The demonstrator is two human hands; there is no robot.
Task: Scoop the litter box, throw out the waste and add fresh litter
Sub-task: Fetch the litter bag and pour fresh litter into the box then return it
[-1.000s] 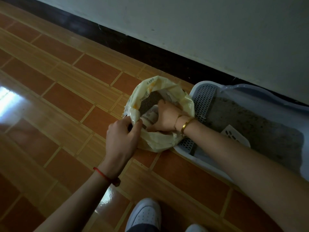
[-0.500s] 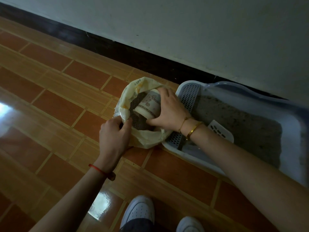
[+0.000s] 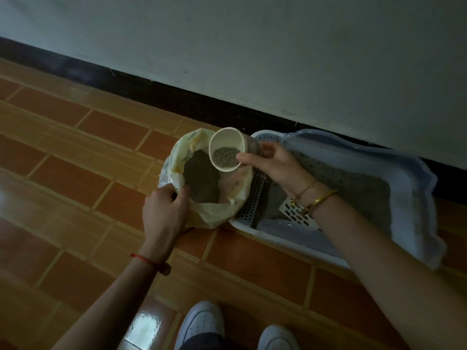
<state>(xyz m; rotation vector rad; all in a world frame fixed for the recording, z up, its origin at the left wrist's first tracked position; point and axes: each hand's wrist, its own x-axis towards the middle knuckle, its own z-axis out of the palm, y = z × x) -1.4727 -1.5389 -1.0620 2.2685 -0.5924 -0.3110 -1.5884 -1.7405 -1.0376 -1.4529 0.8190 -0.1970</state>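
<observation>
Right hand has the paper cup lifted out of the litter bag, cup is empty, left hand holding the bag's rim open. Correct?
Not quite. The head view shows the paper cup partly filled with grey litter, not empty. The rest stands: the right hand holds it above the litter bag, and the left hand grips the bag's rim.

The yellow bag [image 3: 202, 215] of litter has a few small dark marks printed near its top edge (they look like tiny numbers or letters), but they are too small and blurry to read. The paper cup [image 3: 228, 149] has a brown band with no clear words.
</observation>
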